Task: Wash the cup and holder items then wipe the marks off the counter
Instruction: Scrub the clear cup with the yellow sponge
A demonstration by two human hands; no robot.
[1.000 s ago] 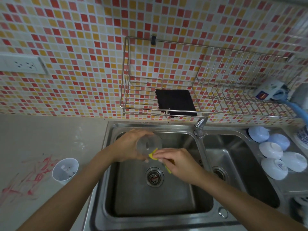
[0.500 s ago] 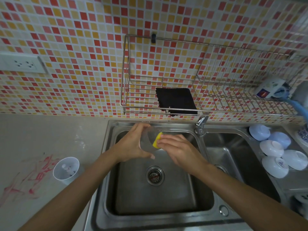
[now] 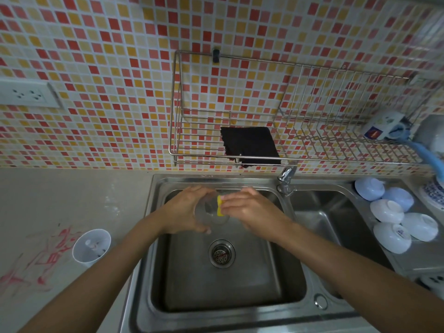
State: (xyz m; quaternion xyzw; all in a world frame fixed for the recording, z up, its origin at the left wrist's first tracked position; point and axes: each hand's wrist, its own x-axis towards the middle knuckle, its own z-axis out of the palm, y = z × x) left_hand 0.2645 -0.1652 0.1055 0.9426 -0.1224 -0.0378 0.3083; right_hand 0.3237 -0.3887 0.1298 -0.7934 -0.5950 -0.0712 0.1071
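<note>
Both hands over the sink basin (image 3: 216, 284) for drips: left hand (image 3: 185, 210) gripped the clear cup (image 3: 211, 212), right hand (image 3: 249, 210) pinched the yellow sponge (image 3: 219, 205) at its mouth.

The sink (image 3: 240, 306) is brushed steel with a dull sheen, its drain strainer (image 3: 221, 253) and tap (image 3: 286, 175) brighter metal. The cup (image 3: 211, 211) held over it is clear and glossy, probably plastic or glass; the sponge (image 3: 219, 206) against it looks soft and matt yellow. On the left, the counter (image 3: 72, 195) is a smooth, matt grey, and the holder (image 3: 91, 247) is white plastic. The far wall (image 3: 96, 68) is glossy mosaic tile. The rack (image 3: 288, 111) is shiny wire with a rough, dark cloth (image 3: 249, 145) in it. The bowls (image 3: 394, 229) on the right gleam like glazed ceramic.
</note>
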